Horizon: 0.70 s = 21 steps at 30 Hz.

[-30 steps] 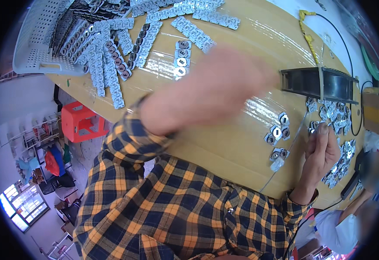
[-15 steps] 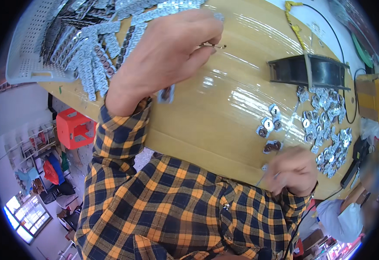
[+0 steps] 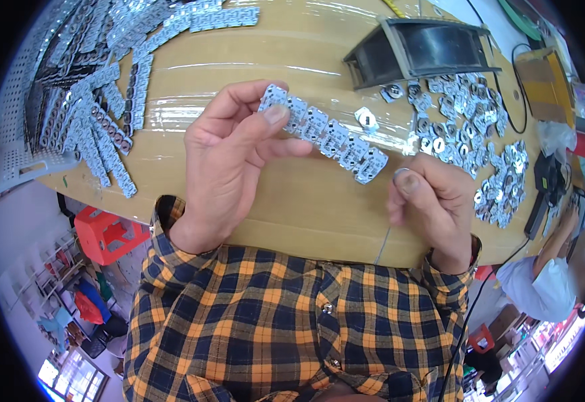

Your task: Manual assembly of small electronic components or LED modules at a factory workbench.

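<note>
My left hand (image 3: 229,151) pinches one end of a strip of small joined circuit boards (image 3: 332,139) between thumb and fingers. The strip slants down to the right above the table, its pale face with tiny dark parts turned up. Close to the strip's lower right end, my right hand (image 3: 436,201) is closed. A thin grey rod (image 3: 383,246) sticks out below its curled fingers; its other end is hidden in the hand. Just beyond the strip lies a loose single board piece (image 3: 367,120) with a white round centre.
Many loose board pieces (image 3: 500,191) are heaped on the right of the table (image 3: 279,221), beside a black frame (image 3: 419,50). At the left, many board strips (image 3: 105,147) lie in and around a white perforated basket (image 3: 11,157). A red stool (image 3: 108,234) stands beyond the edge. Another person's sleeve (image 3: 540,288) shows at right.
My left hand has turned, bringing the strip into full sight. My right hand has risen from near the table's front edge to the strip's end. The whole view has shifted.
</note>
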Tool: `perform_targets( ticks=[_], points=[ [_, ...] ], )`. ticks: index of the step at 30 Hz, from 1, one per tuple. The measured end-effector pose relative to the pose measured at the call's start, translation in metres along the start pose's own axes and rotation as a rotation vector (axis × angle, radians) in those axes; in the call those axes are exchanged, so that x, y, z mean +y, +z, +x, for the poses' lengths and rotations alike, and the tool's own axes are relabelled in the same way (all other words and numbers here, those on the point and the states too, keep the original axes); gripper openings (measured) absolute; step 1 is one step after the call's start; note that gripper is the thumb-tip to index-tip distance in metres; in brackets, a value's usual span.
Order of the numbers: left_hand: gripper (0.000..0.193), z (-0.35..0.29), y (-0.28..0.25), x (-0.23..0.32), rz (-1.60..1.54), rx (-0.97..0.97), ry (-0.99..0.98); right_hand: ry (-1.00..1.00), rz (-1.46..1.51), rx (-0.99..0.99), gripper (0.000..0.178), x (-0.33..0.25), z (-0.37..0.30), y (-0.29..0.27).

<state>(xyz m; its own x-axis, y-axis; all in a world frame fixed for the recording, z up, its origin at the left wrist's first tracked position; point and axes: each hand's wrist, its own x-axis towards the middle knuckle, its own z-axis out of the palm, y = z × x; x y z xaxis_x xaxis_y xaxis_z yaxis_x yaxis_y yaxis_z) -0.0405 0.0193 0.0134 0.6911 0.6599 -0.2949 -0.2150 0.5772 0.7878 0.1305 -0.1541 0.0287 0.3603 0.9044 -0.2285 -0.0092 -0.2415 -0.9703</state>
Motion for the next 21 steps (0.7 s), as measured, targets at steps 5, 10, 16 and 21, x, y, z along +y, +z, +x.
perform_targets(
  ticks=[5,10,16,21],
  points=[
    [0.021,0.003,0.002,-0.012,-0.064,-0.002,-0.011,-0.129,-0.043,0.033,0.024,0.007,0.002,0.008],
    [0.02,0.014,0.001,-0.014,-0.004,-0.085,-0.027,-0.11,-0.136,0.184,0.029,0.008,0.003,0.009],
    [0.017,0.042,-0.013,-0.005,0.098,-0.337,-0.127,-0.098,-0.04,0.201,0.023,0.013,0.007,0.013],
    [0.018,0.067,-0.019,0.014,0.257,-0.55,-0.141,-0.15,-0.065,0.181,0.025,0.012,0.007,0.009]
  ],
)
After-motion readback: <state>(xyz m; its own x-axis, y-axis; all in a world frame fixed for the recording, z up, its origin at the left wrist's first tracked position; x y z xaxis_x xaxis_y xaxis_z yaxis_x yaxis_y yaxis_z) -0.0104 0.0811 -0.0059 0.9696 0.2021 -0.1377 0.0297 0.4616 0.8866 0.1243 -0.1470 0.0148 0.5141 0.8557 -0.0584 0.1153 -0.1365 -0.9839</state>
